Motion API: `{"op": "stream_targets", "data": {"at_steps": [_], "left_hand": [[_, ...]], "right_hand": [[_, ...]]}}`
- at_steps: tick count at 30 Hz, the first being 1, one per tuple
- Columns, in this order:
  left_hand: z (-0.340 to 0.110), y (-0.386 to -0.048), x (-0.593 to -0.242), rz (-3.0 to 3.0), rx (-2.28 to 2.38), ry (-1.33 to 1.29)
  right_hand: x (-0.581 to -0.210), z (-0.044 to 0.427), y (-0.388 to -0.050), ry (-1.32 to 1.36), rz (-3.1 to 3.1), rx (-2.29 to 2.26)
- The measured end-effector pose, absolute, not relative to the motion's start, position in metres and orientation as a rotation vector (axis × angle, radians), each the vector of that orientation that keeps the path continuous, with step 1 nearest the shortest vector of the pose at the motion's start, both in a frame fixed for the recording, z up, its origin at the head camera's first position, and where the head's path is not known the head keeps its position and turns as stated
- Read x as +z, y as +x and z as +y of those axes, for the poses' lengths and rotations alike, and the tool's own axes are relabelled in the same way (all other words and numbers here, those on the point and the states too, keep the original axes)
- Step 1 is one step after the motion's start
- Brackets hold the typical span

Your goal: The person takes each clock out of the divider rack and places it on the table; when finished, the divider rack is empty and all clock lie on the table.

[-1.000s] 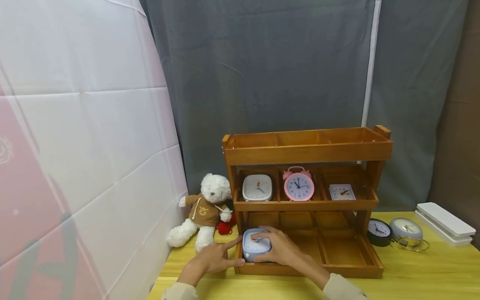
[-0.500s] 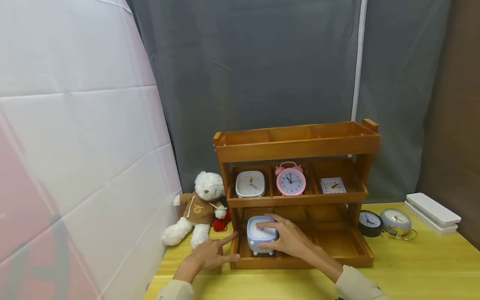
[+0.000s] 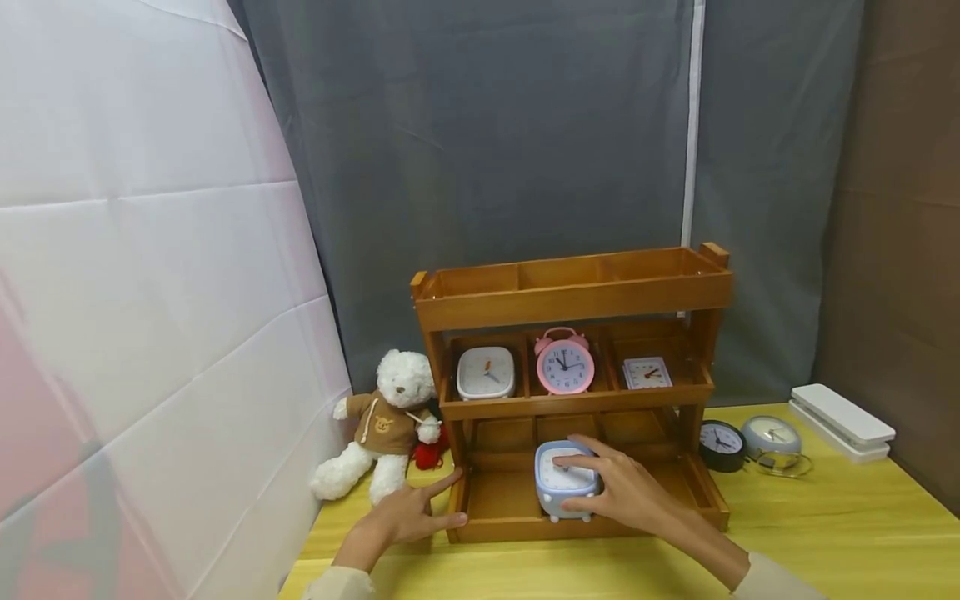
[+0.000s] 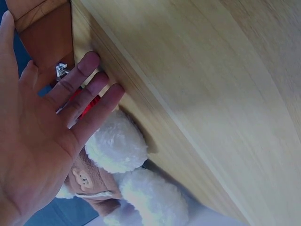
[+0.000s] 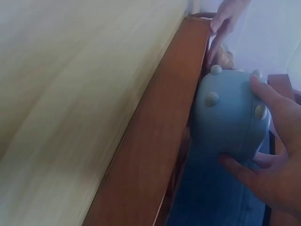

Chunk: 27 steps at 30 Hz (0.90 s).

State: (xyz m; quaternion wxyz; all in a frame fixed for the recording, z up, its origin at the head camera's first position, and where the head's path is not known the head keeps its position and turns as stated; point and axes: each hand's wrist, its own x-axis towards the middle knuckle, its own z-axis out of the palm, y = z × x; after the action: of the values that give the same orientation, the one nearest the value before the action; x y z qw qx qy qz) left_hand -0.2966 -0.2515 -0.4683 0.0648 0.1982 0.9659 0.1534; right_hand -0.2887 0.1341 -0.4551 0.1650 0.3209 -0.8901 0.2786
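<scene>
A blue clock (image 3: 557, 497) with small white feet is pinched by my right hand (image 3: 626, 492), above the middle of the wooden rack's bottom tier (image 3: 517, 531). In the right wrist view the thumb and fingers of my right hand (image 5: 277, 174) lie around the blue clock (image 5: 225, 117), beside the tier's front board (image 5: 150, 113). My left hand (image 3: 401, 515) touches the rack's left front corner, its index finger and thumb spread. The left wrist view shows my left hand (image 4: 42, 136) with fingers extended, holding nothing.
The middle tier holds a white clock (image 3: 486, 372), a pink clock (image 3: 566, 367) and a small square clock (image 3: 647, 373). A teddy bear (image 3: 390, 421) sits left of the rack. On the right are a black clock (image 3: 722, 446), a grey clock (image 3: 771, 435) and a white object (image 3: 843, 417).
My right hand has lifted the blue clock out of the bottom tier's left compartment and moved it right. My left hand stays at the rack's corner. The head view has shifted.
</scene>
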Motion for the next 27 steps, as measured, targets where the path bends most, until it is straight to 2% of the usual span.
{"op": "stream_targets", "data": {"at_steps": [27], "left_hand": [[-0.254, -0.299, -0.47, 2.878, 0.471, 0.597]], "right_hand": [[-0.452, 0.273, -0.25, 0.753, -2.465, 0.578]]}}
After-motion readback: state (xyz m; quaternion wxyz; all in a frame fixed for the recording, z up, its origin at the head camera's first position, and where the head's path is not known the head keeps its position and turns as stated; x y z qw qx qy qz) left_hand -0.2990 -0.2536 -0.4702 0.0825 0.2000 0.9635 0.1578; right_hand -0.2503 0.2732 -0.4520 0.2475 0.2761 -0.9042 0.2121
